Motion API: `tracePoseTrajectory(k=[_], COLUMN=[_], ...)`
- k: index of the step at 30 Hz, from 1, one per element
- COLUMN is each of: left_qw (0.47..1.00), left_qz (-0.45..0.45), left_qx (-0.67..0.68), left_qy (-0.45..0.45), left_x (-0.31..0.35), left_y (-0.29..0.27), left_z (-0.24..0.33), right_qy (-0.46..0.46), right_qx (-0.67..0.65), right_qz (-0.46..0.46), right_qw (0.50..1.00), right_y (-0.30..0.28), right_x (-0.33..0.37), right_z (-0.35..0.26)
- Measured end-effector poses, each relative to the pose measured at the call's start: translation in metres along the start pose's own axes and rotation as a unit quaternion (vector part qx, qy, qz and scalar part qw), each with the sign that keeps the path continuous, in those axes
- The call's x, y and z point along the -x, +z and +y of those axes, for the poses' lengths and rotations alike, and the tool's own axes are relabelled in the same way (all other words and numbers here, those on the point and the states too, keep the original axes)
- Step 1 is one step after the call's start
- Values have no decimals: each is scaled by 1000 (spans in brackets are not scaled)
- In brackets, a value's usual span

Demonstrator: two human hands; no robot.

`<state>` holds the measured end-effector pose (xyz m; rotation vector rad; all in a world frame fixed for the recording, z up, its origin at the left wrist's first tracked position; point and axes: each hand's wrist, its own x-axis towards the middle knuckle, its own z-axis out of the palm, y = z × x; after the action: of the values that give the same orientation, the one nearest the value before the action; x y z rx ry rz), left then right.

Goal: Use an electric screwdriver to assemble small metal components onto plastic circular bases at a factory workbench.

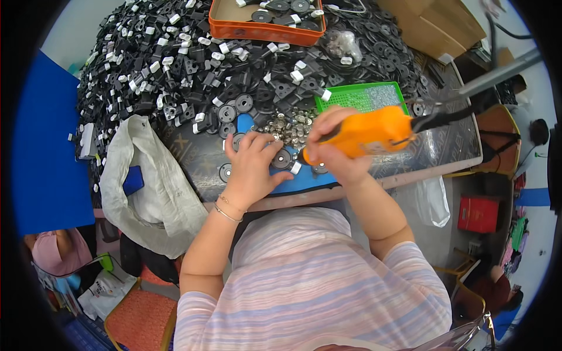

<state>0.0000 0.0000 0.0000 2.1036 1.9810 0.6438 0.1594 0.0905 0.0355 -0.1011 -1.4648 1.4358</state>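
Observation:
My right hand (345,152) is wrapped round an orange electric screwdriver (374,131). The screwdriver's dark tip points left and down, just beside a black round pulley part with a white end piece (296,168). On the blue mat (304,182), my left hand (252,167) lies with fingers spread. Its thumb and index finger are at either side of a black disc (282,158). Several more discs (243,103) lie beyond the left hand. Close past both hands is a heap of small shiny metal pieces (290,127). What lies under the left palm is hidden.
A large pile of black parts with white ends (158,64) covers the far table. An orange-red tin (266,32) and a green tray of small silvery screws (360,98) stand there. A white cloth sack (143,181) hangs at the left edge; a cardboard box (433,26) is far right.

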Motion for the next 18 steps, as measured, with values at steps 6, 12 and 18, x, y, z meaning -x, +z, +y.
tracePoseTrajectory(k=[6, 12, 18], left_qw=[999, 999, 999], left_qz=[-6, -22, -19], left_qx=[18, -7, -5], left_qy=[31, 28, 31], left_x=[-6, -9, -10], left_y=[9, 11, 14], left_z=[-11, -14, -14], right_qy=[68, 55, 75], right_qx=[23, 57, 28], right_qz=[-17, -67, -109], right_qw=[997, 995, 991], right_y=[13, 17, 14], right_x=[-2, -4, -7], right_z=[10, 14, 14])
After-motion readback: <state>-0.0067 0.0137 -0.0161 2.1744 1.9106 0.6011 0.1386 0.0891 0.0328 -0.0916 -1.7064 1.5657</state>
